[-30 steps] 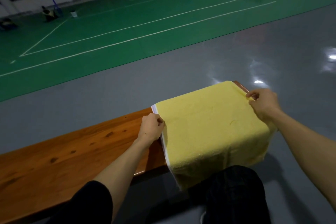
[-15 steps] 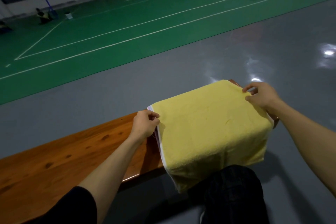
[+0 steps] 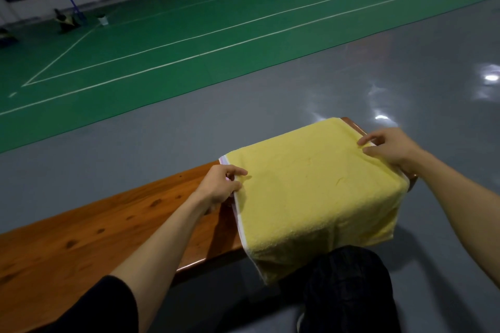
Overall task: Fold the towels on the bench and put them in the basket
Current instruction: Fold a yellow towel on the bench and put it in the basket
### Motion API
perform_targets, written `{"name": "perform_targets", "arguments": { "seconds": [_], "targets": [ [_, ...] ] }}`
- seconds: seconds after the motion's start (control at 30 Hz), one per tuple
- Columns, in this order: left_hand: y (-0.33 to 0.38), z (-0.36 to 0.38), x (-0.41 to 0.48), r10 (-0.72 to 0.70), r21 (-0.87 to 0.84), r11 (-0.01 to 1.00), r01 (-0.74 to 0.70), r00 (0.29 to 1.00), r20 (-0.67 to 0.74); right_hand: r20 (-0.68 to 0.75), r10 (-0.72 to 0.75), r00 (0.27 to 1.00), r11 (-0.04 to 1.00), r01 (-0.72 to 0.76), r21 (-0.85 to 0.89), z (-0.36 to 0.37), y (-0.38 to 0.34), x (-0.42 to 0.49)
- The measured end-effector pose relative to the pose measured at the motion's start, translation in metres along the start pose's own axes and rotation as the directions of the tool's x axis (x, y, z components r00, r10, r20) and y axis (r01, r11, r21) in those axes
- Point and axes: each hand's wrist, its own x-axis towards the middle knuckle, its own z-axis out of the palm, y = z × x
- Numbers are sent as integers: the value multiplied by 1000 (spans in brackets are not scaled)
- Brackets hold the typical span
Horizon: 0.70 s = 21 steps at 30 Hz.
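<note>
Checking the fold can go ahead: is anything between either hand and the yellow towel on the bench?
Nothing visible does. The left hand pinches the yellow towel at its left edge, the right hand at its right edge, both directly on the cloth. No basket is in view, so the way there cannot be judged.

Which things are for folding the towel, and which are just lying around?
For the job:
- yellow towel, draped over the bench end
- wooden bench
- left hand and right hand, each pinching a towel edge
- no basket shows

Just lying about:
- blue net post
- small pale container on the green court
</note>
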Motion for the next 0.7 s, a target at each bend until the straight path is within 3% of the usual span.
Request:
{"name": "perform_targets", "arguments": {
  "seconds": [0.07,0.17,0.47,0.7],
  "targets": [
    [3,0,-1,-63,-144,987,67,997,37,33,15,999,1000,-15,-3,-2,-1,1],
    [4,-1,-4,-109,-305,942,143,986,123,-50,-11,999,997,15,71,-6,-3,0],
    [-5,-30,-10,-75,-507,853,124,990,117,-148,-54,988,975,84,207,-15,-19,-11],
    [-17,-77,-35,-55,-542,837,69,998,42,-142,-94,985,950,131,284,-6,-70,-33]
  ]
}}
